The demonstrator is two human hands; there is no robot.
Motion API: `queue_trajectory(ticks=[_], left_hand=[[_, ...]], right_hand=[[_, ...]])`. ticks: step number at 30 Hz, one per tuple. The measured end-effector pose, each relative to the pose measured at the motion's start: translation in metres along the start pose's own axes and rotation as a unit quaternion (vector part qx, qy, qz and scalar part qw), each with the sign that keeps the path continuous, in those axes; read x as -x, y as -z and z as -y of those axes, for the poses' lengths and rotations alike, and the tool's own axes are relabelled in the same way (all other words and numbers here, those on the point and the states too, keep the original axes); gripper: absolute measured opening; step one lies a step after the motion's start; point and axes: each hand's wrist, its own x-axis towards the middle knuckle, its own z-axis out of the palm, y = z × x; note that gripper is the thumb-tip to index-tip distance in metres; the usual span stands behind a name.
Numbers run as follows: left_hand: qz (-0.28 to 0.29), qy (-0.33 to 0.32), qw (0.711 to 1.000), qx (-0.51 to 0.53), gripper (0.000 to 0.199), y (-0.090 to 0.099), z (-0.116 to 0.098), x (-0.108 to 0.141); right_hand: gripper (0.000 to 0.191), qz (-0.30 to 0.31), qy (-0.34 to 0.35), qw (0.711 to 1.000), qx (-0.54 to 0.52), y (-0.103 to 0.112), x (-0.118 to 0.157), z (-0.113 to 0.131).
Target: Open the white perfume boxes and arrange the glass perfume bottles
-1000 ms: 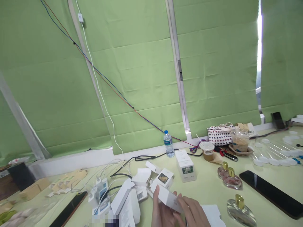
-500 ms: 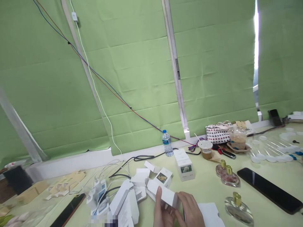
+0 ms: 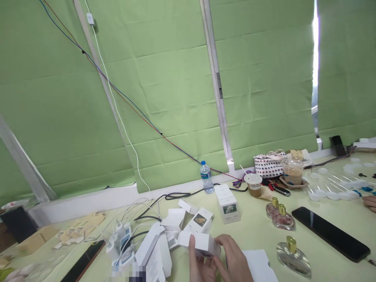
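Note:
Both my hands hold a small white cardboard box at the bottom middle of the view. My left hand grips it from below, thumb on its front face. My right hand closes on its right end. Just behind lie several more white boxes, some with open flaps, one with a flower picture. A closed white box with a flower label stands further back on the pale green table.
Three glass perfume bottles with gold caps and a black phone lie to the right. A water bottle, drink cups, a patterned pouch, cables and chargers sit around. Another person's hand shows at the right edge.
The white box in my hands has tipped from slanted to nearly level and lower. The view has shifted slightly right, and another person's hand has come into sight at the right edge.

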Motion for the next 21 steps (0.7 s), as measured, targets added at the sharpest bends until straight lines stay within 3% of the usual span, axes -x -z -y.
queue_trajectory(ticks=[4, 8, 16, 18, 21], left_hand=[[-0.025, 0.039, 0.999, 0.028, 0.041, 0.002, 0.000, -0.003], [0.001, 0.067, 0.997, 0.038, 0.044, 0.007, 0.001, -0.007], [0.156, 0.150, 0.970, 0.107, 0.045, 0.014, 0.006, -0.009], [0.149, 0.145, 0.973, 0.103, 0.045, 0.016, 0.008, -0.009], [0.088, 0.100, 0.988, 0.083, 0.047, 0.015, 0.009, -0.008]], right_hand=[[0.020, 0.015, 0.035, 0.999, -0.001, 0.001, -0.001, -0.004], [0.024, -0.038, 0.079, 0.996, 0.035, 0.004, 0.001, -0.005], [0.028, -0.128, 0.048, 0.989, 0.062, -0.005, 0.010, 0.008], [0.027, -0.128, 0.057, 0.988, 0.059, -0.005, 0.010, 0.008], [0.023, -0.098, 0.054, 0.993, 0.043, -0.001, 0.009, 0.005]])
